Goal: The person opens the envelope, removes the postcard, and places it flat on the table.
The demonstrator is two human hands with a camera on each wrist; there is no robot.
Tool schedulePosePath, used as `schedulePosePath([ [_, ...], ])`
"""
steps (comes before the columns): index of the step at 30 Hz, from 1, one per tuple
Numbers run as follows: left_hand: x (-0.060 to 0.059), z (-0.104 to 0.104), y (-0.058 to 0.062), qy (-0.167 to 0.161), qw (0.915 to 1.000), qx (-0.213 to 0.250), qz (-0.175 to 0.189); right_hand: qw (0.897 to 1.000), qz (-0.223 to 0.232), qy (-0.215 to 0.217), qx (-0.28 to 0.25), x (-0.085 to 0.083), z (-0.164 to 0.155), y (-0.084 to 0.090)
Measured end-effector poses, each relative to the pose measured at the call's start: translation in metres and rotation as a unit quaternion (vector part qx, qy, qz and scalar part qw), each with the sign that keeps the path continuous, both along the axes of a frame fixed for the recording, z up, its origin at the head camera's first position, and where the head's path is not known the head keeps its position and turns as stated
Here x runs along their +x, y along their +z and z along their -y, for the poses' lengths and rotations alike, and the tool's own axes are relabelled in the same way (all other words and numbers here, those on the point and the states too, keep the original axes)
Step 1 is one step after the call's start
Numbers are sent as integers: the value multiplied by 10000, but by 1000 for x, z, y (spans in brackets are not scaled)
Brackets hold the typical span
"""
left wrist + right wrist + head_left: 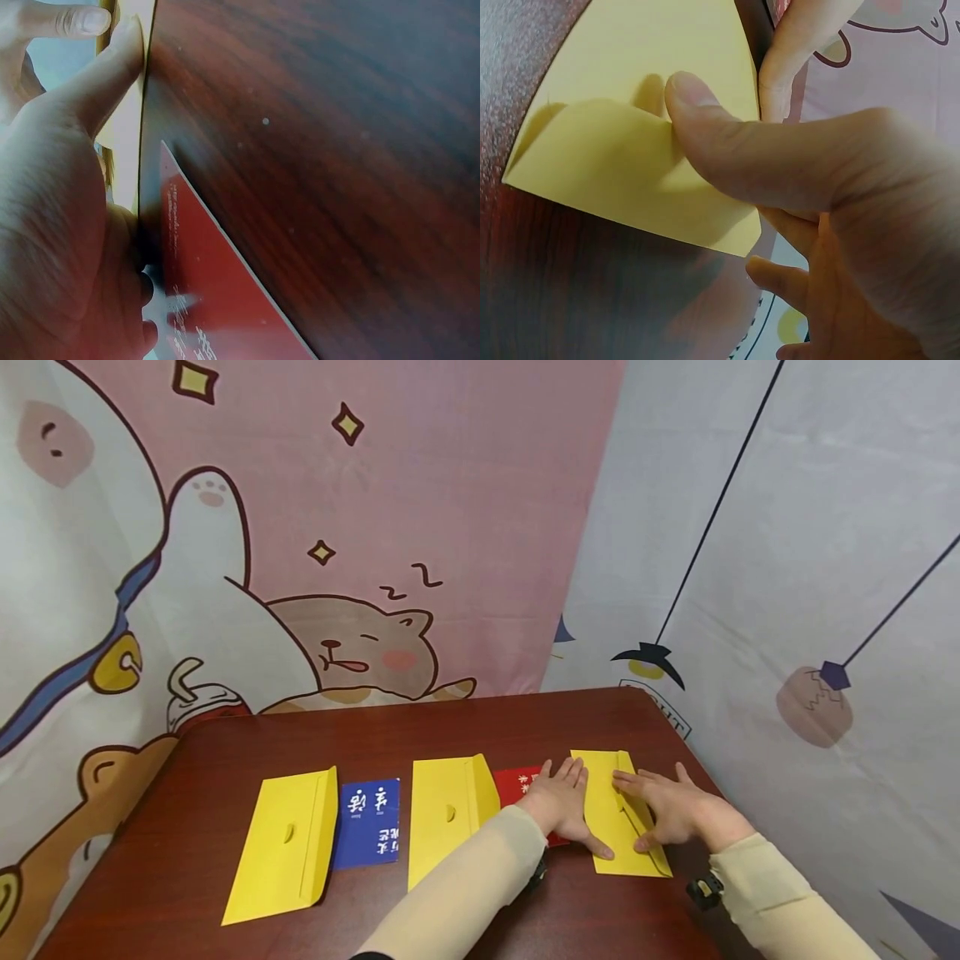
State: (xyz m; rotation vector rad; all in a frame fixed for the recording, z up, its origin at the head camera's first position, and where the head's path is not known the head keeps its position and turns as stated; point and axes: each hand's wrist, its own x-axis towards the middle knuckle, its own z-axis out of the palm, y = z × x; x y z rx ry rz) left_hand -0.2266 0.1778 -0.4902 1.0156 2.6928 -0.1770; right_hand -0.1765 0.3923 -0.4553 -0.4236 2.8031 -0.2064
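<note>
I am flattening the yellow envelope (618,814) at the tabletop's (450,727) four o'clock: left hand (561,802) spread flat, pinning its edge, right hand (667,810) pressing the flap with straight fingers, best creased evenly.

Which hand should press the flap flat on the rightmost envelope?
Right. The right hand already has its thumb on the flap of the envelope. The left hand lies flat at its left edge, over the red card, better for steadying.
</note>
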Motion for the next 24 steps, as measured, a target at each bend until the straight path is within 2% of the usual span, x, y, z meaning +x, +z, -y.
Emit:
schedulePosePath([
  [7,0,0,0,-7,10000,21,-5,9999,-129,105,44,2,-2,5],
  [13,0,0,0,-1,10000,4,-26,9997,-234,2,-5,6,-5,11],
  [24,2,-2,2,55,10000,-33,-64,9986,-429,-170,240,13,-13,18],
])
